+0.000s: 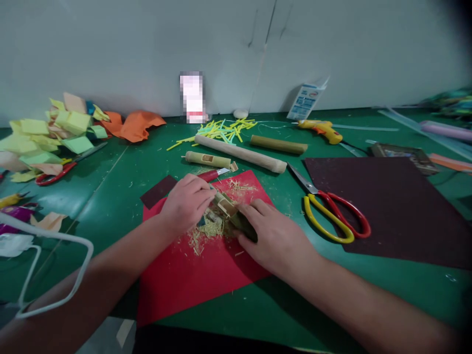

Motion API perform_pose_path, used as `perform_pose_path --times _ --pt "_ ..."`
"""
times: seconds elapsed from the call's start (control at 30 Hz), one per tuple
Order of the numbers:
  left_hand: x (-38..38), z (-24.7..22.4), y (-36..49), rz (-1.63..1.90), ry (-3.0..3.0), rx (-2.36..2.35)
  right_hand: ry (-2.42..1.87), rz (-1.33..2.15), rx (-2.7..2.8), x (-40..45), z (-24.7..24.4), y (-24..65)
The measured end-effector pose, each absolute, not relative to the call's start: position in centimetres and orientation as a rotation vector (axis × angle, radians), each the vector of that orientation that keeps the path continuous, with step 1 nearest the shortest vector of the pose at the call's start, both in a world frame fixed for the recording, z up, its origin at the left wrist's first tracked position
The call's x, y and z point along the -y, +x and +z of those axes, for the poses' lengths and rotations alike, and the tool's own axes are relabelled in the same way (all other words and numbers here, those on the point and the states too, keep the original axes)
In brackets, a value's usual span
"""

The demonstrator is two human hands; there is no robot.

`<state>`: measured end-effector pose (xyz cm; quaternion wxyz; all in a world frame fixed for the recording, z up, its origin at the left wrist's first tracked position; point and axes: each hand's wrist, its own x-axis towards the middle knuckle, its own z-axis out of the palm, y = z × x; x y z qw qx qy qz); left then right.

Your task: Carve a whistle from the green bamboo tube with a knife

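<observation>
Over a red sheet my right hand is wrapped round the near right end of a short bamboo tube with a rectangular opening cut in its side. My left hand has its fingers closed at the tube's far left end. Beneath the tube lies a heap of pale shavings. A red-handled knife rests just beyond my left hand. Behind it is a second bamboo piece, also with a cut opening.
Large scissors lie on the right, partly on a dark sheet. Further back are a wooden rod, a bamboo length, yellow strips and a glue gun. Paper pieces and a white wire frame are left.
</observation>
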<state>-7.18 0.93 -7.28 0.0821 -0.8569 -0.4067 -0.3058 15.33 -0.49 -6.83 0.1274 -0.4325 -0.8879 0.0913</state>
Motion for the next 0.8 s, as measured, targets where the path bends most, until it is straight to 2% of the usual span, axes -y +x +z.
perform_pose_path --times 0.23,0.8 --pt "-0.5 -7.0 -7.1 -0.869 -2.551 1.221 -1.262 0.378 2.523 0.3 -6.5 15.5" --pt "-0.7 -7.4 -6.8 -0.817 -2.555 1.165 -1.247 0.359 2.566 0.5 -6.5 15.5"
